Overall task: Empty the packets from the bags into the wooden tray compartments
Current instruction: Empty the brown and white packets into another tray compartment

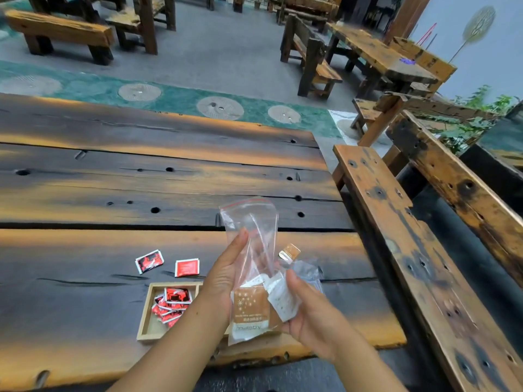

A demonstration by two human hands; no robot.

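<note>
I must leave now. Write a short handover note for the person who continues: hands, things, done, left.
Left hand: holds the clear zip bag upright.
Right hand: grips brown and white packets at the bag's lower end.
Wooden tray: its visible compartment holds red packets.
Two red packets and a brown one lie loose on the table.
Left: put brown and white packets in the tray, collect the loose ones.

head view | forward-down | close over table point(169, 179) edge
</note>
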